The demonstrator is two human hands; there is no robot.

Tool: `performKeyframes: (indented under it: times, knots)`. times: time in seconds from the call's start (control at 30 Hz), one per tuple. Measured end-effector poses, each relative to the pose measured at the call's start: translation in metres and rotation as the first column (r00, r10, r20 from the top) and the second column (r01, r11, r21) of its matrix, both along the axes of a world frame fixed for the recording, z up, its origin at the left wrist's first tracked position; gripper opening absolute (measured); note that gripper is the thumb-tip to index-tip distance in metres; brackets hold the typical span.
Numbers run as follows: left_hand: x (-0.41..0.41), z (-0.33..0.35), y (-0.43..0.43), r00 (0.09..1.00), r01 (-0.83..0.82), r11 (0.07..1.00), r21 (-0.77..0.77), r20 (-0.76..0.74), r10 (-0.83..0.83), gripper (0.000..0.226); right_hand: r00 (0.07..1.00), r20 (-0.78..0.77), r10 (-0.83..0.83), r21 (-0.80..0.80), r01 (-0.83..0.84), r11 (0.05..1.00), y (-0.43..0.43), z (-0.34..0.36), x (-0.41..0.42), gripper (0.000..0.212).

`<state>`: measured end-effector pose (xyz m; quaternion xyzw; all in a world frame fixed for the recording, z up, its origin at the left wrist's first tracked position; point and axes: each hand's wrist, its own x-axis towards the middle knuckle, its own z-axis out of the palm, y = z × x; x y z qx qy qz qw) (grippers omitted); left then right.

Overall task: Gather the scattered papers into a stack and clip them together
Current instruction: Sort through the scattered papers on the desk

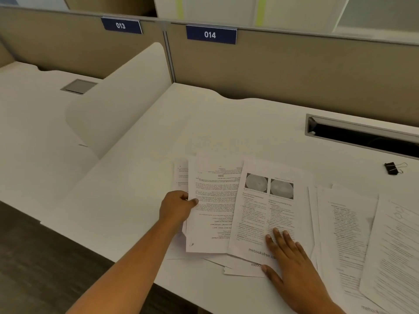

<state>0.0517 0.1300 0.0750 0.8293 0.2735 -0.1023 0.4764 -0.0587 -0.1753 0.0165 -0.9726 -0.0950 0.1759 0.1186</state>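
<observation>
Papers (260,211): lying fanned across the near table (140,177). Left hand (175,206) is pinching one sheet's edge for gathering; right hand (292,261), fingers flat, is pinning another. Clip (392,168): waiting far right.

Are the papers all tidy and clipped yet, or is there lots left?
Just begun. Nothing is stacked: the white printed sheets lie fanned on the white desk. In hand: the left hand pinches an upside-down text sheet, while the right hand presses flat on the page with two round grey pictures. Left: square everything up, then fetch the black binder clip, lying untouched far right.
</observation>
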Motion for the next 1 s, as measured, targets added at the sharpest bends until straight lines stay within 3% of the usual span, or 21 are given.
performKeyframes:
  times: [0.27,0.5,0.57,0.67,0.77,0.87,1.0]
  knots:
    - [-0.014,-0.004,0.003,0.984,0.062,0.969,0.241,0.151,-0.1,0.018,0.999,0.04,0.007,0.006,-0.007,1.0,-0.003,-0.007,-0.004,0.087]
    - [-0.031,0.027,0.013,0.912,-0.065,0.949,0.309,0.405,-0.07,0.03,1.0,0.027,0.015,0.047,-0.016,0.999,-0.004,-0.001,-0.003,0.092]
    - [-0.036,0.039,0.017,0.893,-0.079,0.96,0.269,0.448,-0.052,0.028,1.0,0.029,0.009,0.069,-0.011,0.998,-0.005,0.009,-0.004,0.09]
    - [-0.046,0.056,0.022,0.867,-0.071,0.987,0.144,0.498,-0.01,0.022,0.994,0.1,-0.045,0.124,0.032,0.992,-0.009,0.025,-0.012,0.07]
    - [-0.052,0.075,0.015,0.854,-0.087,0.996,0.012,0.516,0.068,0.019,0.973,0.133,-0.187,0.184,0.161,0.97,-0.03,0.035,-0.027,0.06]
    - [-0.049,0.082,-0.008,0.846,-0.107,0.99,-0.091,0.515,0.139,0.019,0.877,0.16,-0.453,0.241,0.41,0.879,-0.07,0.045,-0.039,0.054]
    - [-0.041,0.076,-0.059,0.883,-0.044,0.97,-0.239,0.445,0.149,0.019,0.621,0.201,-0.758,0.278,0.706,0.652,-0.138,0.057,-0.048,0.049]
